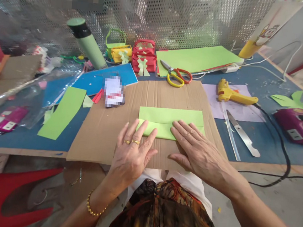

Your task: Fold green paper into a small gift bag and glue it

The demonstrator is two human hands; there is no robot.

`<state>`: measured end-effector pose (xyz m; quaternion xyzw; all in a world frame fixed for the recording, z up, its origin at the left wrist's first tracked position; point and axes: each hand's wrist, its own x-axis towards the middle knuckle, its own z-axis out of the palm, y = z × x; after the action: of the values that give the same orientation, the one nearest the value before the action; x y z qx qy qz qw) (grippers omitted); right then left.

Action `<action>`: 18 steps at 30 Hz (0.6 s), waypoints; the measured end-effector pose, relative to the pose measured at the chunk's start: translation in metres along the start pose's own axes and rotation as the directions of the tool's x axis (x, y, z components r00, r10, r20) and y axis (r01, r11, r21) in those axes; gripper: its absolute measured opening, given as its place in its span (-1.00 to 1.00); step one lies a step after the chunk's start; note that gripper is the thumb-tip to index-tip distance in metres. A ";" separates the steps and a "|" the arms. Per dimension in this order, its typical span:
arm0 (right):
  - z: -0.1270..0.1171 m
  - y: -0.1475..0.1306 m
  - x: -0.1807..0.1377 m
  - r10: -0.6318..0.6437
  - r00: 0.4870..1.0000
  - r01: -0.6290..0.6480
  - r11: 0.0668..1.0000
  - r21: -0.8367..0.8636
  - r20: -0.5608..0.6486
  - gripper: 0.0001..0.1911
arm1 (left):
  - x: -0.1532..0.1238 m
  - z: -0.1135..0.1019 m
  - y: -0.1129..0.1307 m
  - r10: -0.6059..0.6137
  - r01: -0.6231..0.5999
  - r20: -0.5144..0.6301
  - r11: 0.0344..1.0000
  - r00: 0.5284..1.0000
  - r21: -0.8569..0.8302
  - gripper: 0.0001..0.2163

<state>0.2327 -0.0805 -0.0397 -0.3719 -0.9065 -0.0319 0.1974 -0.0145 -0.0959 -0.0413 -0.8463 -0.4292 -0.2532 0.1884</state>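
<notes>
A folded sheet of light green paper (167, 115) lies on a piece of brown cardboard (101, 133) in front of me. Its near part is turned up over itself, with a crease running across. My left hand (134, 151) rests with fingers spread on the paper's left near part; two rings are on its fingers. Lying flat, my right hand (194, 144) presses its fingertips on the right side of the fold, thumb apart on the cardboard side. Neither hand grips anything.
Scissors (175, 76) lie behind the cardboard, near small red paper bags (143, 57). To the right are a yellow glue gun (233, 94), a knife blade (243, 134) and a purple power socket (297, 125). A phone (114, 91), green strip (63, 114) and green bottle (87, 43) are left.
</notes>
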 end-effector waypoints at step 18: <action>0.004 0.002 -0.003 0.054 0.999 -0.054 0.992 0.111 0.002 -0.25 | -0.006 0.001 -0.001 0.020 -0.014 0.096 0.998 0.995 -0.059 -0.50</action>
<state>0.2344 -0.0800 -0.0445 -0.3849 -0.8963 0.0239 0.2190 -0.0183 -0.0985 -0.0453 -0.8662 -0.4230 -0.2229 0.1452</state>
